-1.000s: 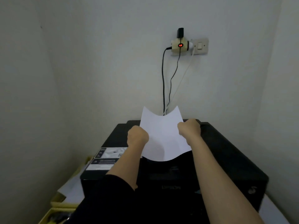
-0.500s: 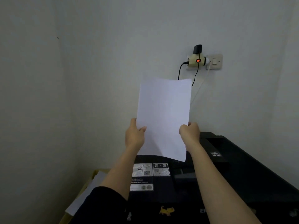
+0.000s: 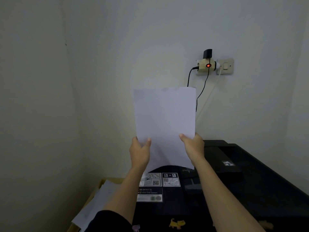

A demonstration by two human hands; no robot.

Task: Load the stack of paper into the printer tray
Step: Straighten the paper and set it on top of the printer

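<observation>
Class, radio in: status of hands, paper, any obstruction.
Both hands, left and right, gripping paper. Paper upright above printer. Nothing blocking.

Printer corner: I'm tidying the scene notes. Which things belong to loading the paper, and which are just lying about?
Job:
paper stack
printer
left hand
right hand

Lying about:
plug adapter
wall switch
loose sheets
cat sticker

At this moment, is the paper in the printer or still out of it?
Out. The paper is held upright above the printer, with the left hand and right hand gripping its lower side edges; its bottom edge hangs free.
</observation>
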